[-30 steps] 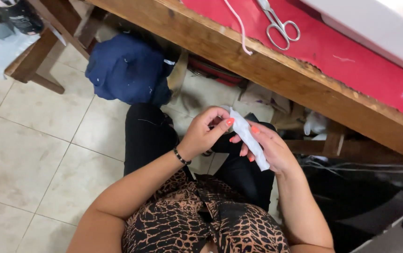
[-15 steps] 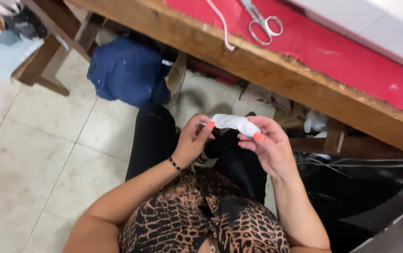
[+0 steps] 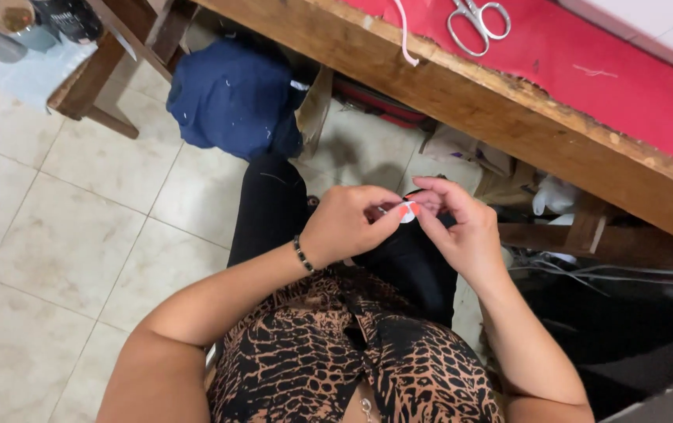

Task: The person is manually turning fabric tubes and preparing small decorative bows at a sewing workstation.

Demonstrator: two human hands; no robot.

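Hands, L (image 3: 346, 225) & R (image 3: 461, 231), pinching small white piece (image 3: 407, 212) over lap

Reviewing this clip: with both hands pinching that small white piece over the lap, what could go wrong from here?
The small white piece is almost hidden between the left hand and right hand, held over the lap away from the table; if the pinch slips it would likely drop to the tiled floor. The scissors lie up on the red cloth, so reaching them may mean freeing one hand and loosening that hold.
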